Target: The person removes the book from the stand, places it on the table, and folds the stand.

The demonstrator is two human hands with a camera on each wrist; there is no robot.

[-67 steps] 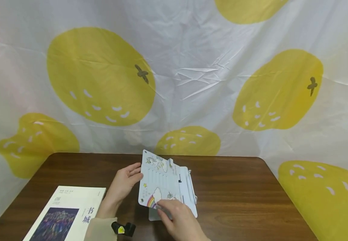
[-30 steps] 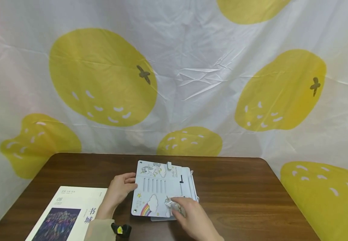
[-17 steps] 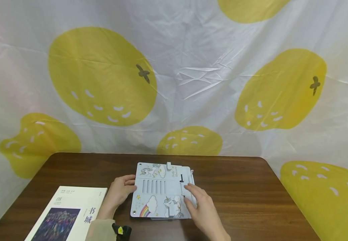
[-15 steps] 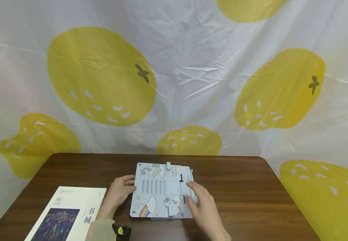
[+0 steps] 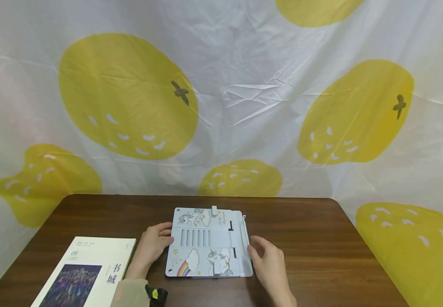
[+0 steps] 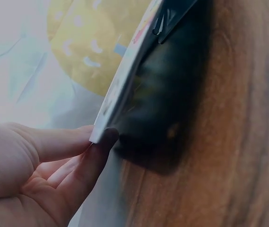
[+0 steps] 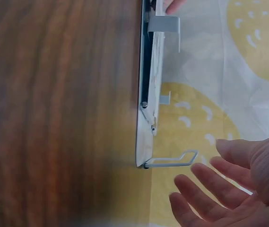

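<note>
A pale folding book stand (image 5: 201, 238) printed with unicorns and a rainbow lies low over the table, its slotted panel folded down. At its left edge, my left hand (image 5: 152, 245) pinches the panel; in the left wrist view thumb and fingers meet on the panel's corner (image 6: 107, 111), with a dark gap under it. My right hand (image 5: 269, 266) is just beyond the stand's right edge, fingers loosely bent. The right wrist view has that hand (image 7: 243, 182) holding nothing, fingertips close to a white wire loop (image 7: 172, 163) that sticks up from the stand's end.
A white book (image 5: 106, 251) with a dark picture on its cover lies at the left, partly under my left forearm. The brown wooden table (image 5: 302, 247) ends in front of a hanging cloth (image 5: 244, 98) with yellow fruit prints.
The tilted panel has come down flat, my left hand staying on its edge. My right hand has slid from the panel's near edge rightward, across it and off the stand's right side.
</note>
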